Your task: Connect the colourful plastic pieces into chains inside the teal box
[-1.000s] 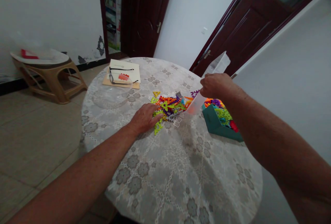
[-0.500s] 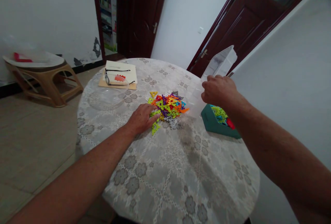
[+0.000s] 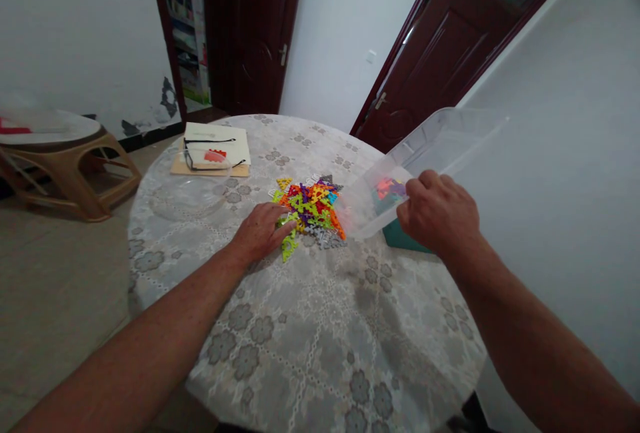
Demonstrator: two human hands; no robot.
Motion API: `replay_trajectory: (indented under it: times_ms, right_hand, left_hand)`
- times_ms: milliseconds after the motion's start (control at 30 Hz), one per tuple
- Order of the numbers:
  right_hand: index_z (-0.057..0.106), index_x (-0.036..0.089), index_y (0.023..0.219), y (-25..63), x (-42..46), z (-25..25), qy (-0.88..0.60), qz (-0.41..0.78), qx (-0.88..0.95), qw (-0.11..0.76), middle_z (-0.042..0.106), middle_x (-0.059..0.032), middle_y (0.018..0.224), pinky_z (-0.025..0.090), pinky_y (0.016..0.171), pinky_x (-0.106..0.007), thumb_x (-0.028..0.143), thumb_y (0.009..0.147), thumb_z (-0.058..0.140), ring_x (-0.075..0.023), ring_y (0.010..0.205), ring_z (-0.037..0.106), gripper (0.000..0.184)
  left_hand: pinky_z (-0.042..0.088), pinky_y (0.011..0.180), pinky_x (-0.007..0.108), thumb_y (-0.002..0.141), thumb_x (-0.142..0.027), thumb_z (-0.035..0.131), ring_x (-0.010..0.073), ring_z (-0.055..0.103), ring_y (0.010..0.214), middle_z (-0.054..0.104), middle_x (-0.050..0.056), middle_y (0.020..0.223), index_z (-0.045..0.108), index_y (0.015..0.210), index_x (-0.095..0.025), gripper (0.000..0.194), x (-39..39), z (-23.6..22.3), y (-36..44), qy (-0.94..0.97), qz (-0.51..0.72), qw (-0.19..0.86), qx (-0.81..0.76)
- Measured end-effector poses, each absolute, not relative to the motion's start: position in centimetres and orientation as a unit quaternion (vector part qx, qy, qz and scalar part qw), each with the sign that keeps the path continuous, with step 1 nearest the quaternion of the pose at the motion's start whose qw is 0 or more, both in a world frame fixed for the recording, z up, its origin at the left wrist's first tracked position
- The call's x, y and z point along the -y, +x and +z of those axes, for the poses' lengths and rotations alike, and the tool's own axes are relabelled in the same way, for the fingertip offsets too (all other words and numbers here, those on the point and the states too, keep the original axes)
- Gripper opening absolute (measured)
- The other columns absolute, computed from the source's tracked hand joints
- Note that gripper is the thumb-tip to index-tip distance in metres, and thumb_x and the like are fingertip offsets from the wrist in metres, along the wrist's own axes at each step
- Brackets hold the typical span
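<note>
A heap of colourful plastic building pieces (image 3: pixel 313 201) lies on the round table. Resting at the heap's left edge, my left hand (image 3: pixel 262 227) has its thumb apart from its fingers and touches a few yellow-green pieces. My right hand (image 3: pixel 441 211) grips the rim of a clear plastic box (image 3: pixel 373 209), which leans over with its lower left end close to the heap's right side. Behind that box, a green bin (image 3: pixel 406 238) is partly covered; bright pieces show through the clear plastic.
A patterned cloth (image 3: pixel 310 326) covers the table. At the back left lie papers (image 3: pixel 220 131), black-framed glasses (image 3: pixel 213 167) and a red piece (image 3: pixel 215 155). A clear round plastic lid (image 3: pixel 187 199) is beside them. A stool (image 3: pixel 75 173) stands on the floor to the left.
My right hand has tipped and turned the clear box, which now spreads further right and hides more of the green bin. The left hand stays at the heap. The whole view has shifted slightly.
</note>
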State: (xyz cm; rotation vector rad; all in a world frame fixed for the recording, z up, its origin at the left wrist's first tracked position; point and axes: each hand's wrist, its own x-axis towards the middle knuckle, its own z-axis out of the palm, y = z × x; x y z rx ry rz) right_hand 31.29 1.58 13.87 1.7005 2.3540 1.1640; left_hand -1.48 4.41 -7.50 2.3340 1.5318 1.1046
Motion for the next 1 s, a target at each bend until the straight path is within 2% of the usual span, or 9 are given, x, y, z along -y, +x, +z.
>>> replay_trajectory:
  times_ms: [133,233,400,600,800,1000]
  right_hand:
    - [0.064,0.021,0.094,34.1,3.2,11.4,0.563,0.366,-0.736,-0.081,0.062,-0.0137,0.101,0.045,0.084,-0.041,0.025,0.092,0.053,-0.0304,0.095,0.058,0.012]
    - [0.062,0.025,0.098,37.1,7.3,8.9,0.581,0.327,-0.724,-0.179,0.065,-0.0123,0.106,0.049,0.091,-0.044,0.023,0.091,0.054,-0.0325,0.103,0.062,0.010]
    - [0.059,0.029,0.103,41.7,13.8,3.4,0.625,0.213,-0.688,-0.301,0.067,-0.0102,0.103,0.055,0.084,-0.048,0.022,0.091,0.052,-0.0314,0.092,0.067,0.015]
    - [0.062,0.030,0.103,44.4,17.1,-3.1,0.692,0.132,-0.617,-0.352,0.069,-0.0102,0.102,0.058,0.082,-0.050,0.026,0.093,0.051,-0.0305,0.089,0.068,0.016]
    - [0.062,0.026,0.103,47.0,16.2,-6.8,0.705,0.094,-0.596,-0.373,0.068,-0.0115,0.106,0.058,0.096,-0.052,0.024,0.093,0.050,-0.0305,0.103,0.067,0.016]
    - [0.062,0.025,0.102,49.6,14.5,-8.3,0.712,0.094,-0.592,-0.365,0.067,-0.0140,0.117,0.054,0.108,-0.054,0.022,0.092,0.050,-0.0313,0.118,0.065,0.016]
  left_hand:
    - [0.046,0.117,0.052,0.104,-0.053,0.049,0.0295,0.062,0.125,0.072,0.013,0.128,0.070,0.124,-0.023,0.042,-4.6,-7.7,-1.6,0.776,0.365,0.070,-0.510]
    - [0.047,0.117,0.052,0.104,-0.052,0.049,0.0292,0.063,0.126,0.072,0.012,0.128,0.070,0.125,-0.023,0.042,-4.6,-7.7,-1.6,0.777,0.364,0.064,-0.509]
    - [0.046,0.117,0.055,0.104,-0.053,0.047,0.0313,0.063,0.128,0.073,0.014,0.130,0.069,0.126,-0.023,0.043,-5.0,-7.9,-1.8,0.792,0.349,0.050,-0.499]
    - [0.046,0.116,0.054,0.104,-0.055,0.044,0.0339,0.064,0.127,0.073,0.015,0.129,0.069,0.126,-0.023,0.046,-5.8,-8.2,-2.2,0.804,0.312,0.031,-0.506]
    - [0.048,0.114,0.054,0.104,-0.052,0.045,0.0322,0.067,0.123,0.074,0.012,0.126,0.066,0.126,-0.027,0.039,-6.0,-8.0,-2.5,0.814,0.289,0.006,-0.504]
    - [0.049,0.115,0.053,0.104,-0.057,0.040,0.0327,0.067,0.124,0.075,0.013,0.128,0.064,0.125,-0.024,0.046,-6.1,-7.8,-2.5,0.817,0.248,-0.013,-0.520]
